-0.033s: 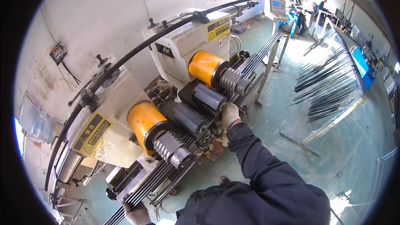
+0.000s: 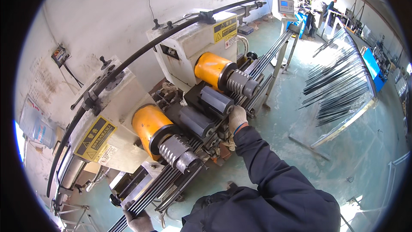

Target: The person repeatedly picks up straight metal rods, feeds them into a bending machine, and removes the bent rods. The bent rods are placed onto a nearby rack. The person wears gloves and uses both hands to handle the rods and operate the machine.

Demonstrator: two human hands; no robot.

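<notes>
At the lower left, my left hand (image 2: pixel 140 222) in a pale work glove is closed around several long dark metal rods (image 2: pixel 151 189) lying along the machine's front. My right hand (image 2: pixel 237 119), gloved too, is beside the near end of a grey faceted roller (image 2: pixel 216 99). Its fingers curl over the machine's front edge; what they grip is hidden. A second grey roller (image 2: pixel 195 121) lies to the left. Two orange cylinders (image 2: pixel 151 124) with slotted grey metal ends (image 2: pixel 177 151) stick out of the white machine housings (image 2: pixel 184 38), one on either side of the rollers.
A bent black bar (image 2: pixel 141 45) runs above both housings. A control box with a screen (image 2: pixel 286 6) stands at the far end of the rods. On the right, a rack frame (image 2: pixel 343 131) carries many dark rods (image 2: pixel 332 90). Two people (image 2: pixel 316 10) are in the far background.
</notes>
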